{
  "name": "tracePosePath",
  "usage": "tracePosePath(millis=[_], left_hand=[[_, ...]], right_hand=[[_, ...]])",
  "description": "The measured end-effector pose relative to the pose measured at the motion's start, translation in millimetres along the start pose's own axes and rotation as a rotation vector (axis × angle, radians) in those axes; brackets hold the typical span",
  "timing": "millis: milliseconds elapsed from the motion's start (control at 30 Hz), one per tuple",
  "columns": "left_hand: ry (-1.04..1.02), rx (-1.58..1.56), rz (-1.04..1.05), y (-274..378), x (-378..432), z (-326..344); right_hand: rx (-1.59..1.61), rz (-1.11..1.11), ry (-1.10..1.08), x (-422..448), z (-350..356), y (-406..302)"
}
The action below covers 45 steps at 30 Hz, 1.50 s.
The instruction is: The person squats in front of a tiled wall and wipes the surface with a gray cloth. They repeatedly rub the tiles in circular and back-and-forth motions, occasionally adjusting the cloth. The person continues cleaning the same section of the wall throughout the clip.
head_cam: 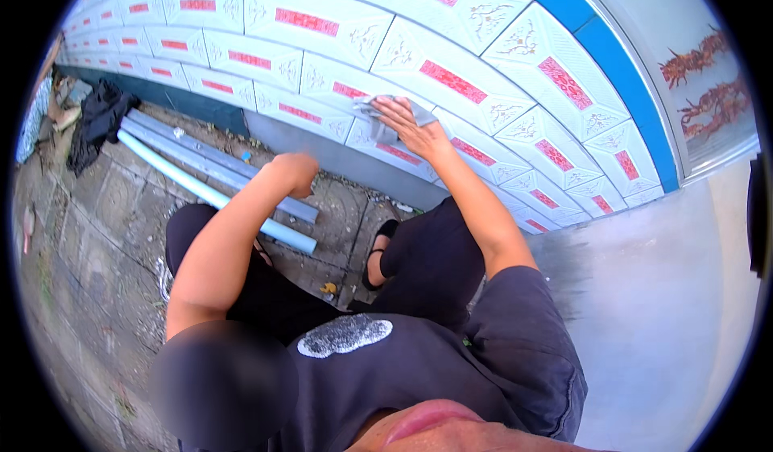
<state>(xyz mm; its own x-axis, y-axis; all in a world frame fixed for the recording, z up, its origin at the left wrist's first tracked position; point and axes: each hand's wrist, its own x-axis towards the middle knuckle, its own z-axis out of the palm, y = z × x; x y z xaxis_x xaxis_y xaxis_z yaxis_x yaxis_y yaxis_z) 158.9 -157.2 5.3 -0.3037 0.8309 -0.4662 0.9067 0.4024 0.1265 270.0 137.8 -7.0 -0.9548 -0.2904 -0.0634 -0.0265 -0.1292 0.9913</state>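
Note:
My right hand [413, 132] presses a grey cloth [426, 115] against the tiled wall [338, 47]. Its fingers lie spread over the cloth. The white tiles have raised borders, gilt-like ornament and red patterned centre strips. My left hand [296, 171] hangs bent at the wrist above the paving, apart from the wall. Its back faces me and its fingers curl out of sight, so whether it holds anything is hidden. Below that hand lie grey metal-looking lengths [241, 171] and a pale blue pipe [199, 189].
A grey plinth [326, 159] runs under the tiles. Blue trim [628, 83] borders a glossy panel with reddish ornament [700, 59] on the right. Dark crumpled fabric [102, 119] lies at far left. My knees are bent near the wall, with one black shoe [377, 258] on the paving [109, 222].

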Motion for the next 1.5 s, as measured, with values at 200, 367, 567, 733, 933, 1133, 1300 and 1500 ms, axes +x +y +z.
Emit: tracePosePath(millis=[200, 367, 567, 733, 933, 1133, 1300, 1500], left_hand=[[0.038, -0.096, -0.016, -13.3, -28.2, -7.7], [0.058, -0.074, -0.029, -12.3, -19.4, -7.5], [0.071, -0.155, 0.047, 1.3, -7.8, -17.4], [0.134, -0.126, 0.065, -10.7, -23.1, -9.7], [0.151, -0.096, 0.038, -9.9, -16.1, -15.4], [0.183, -0.150, 0.056, -7.6, -37.8, -13.9], [0.202, -0.150, 0.011, -6.1, -65.2, -3.2], [0.212, -0.109, 0.084, -5.8, -51.6, 6.3]], right_hand=[[0.647, 1.110, 0.298, -52.1, 26.9, 181.8], [0.755, 1.292, 0.398, -54.8, 25.1, 178.4], [1.080, 0.616, 0.165, -57.3, -6.9, 13.1], [0.991, 0.823, 0.229, -57.5, 8.1, 132.0], [0.770, 0.941, 0.233, -27.3, -1.6, 127.3], [0.795, 0.821, 0.084, -73.1, -0.3, 88.8], [0.783, 0.766, -0.065, -111.3, 7.1, 107.2], [0.788, 0.632, 0.205, -1.4, -2.8, 129.9]])
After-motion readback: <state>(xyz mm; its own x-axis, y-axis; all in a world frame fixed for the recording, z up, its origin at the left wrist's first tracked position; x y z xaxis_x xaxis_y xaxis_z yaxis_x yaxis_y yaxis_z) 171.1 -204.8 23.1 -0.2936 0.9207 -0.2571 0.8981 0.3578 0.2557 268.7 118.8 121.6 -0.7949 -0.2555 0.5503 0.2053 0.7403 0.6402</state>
